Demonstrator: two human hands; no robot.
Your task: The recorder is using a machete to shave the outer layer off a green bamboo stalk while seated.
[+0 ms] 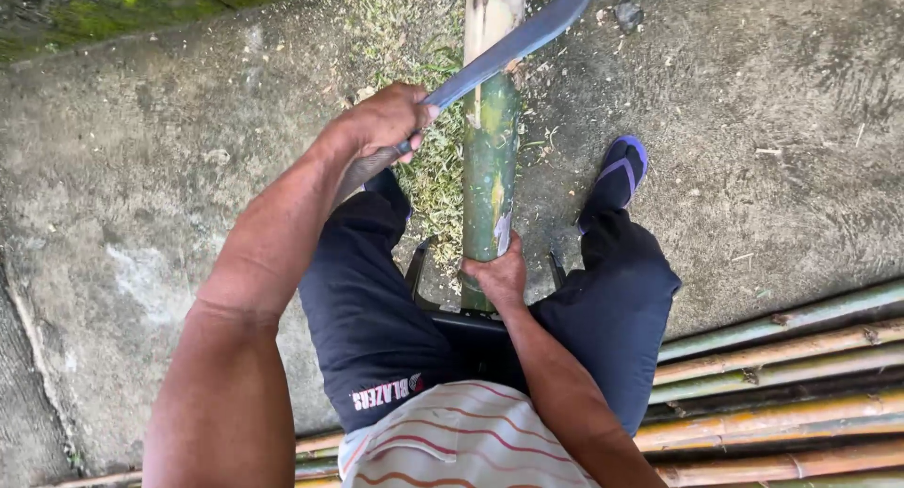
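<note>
Green bamboo pole [490,159] runs straight up the middle, smooth and round, its far end stripped pale; shavings [428,168] lie fibrous and shredded on the rough grey concrete [753,121]; the left hand [381,121] is clenched tight round the handle of a long, dull steel machete [513,46], blade angled across the pole near the pale part, arm stretched forward; the right hand [499,272] grips the pole's near end between the knees, fingers wrapped behind and hidden; one blue sandal [617,173] shows, the other foot is covered by the dark shorts; more bamboo poles [782,375] lie stacked at the right, cut off by the edge.
</note>
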